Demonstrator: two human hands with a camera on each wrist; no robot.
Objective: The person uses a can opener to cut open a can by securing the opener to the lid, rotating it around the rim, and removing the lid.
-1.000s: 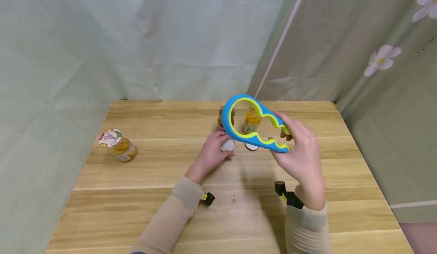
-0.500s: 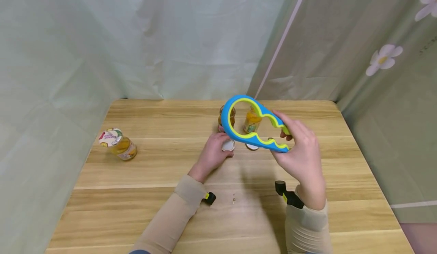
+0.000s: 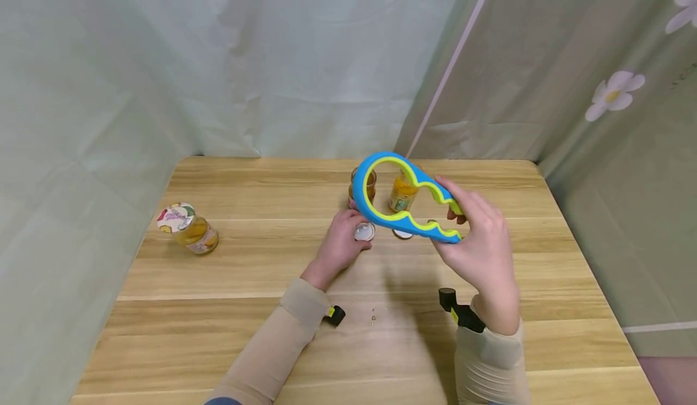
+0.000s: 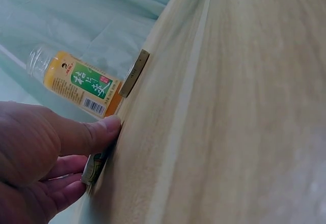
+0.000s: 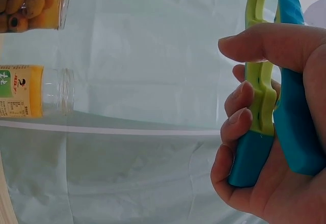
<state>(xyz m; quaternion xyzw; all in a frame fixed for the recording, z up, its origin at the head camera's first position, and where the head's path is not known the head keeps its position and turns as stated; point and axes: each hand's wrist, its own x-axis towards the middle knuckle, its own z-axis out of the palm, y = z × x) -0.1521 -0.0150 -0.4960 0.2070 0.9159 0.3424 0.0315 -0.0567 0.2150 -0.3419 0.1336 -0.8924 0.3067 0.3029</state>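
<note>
My left hand (image 3: 339, 243) rests on the table, with thumb and fingers pinching the edges of a jar lid (image 3: 364, 231) whose white inside faces up. In the left wrist view the lid's patterned outer side (image 4: 94, 167) shows between the fingers. My right hand (image 3: 481, 241) holds a blue and lime-green jar opener (image 3: 363, 208) by its wavy handles, raised above the table. Through and behind its loop stand two lidless jars: one with dark round fruit (image 5: 33, 8) and one with orange contents (image 3: 402, 194). A second lid (image 3: 403, 234) lies before the orange jar.
A lidded jar (image 3: 197, 235) with a colourful patterned top stands at the left of the wooden table (image 3: 218, 332). Small crumbs or drops (image 3: 373, 318) lie near the front middle. Pale curtains (image 3: 327, 60) hang behind and at both sides.
</note>
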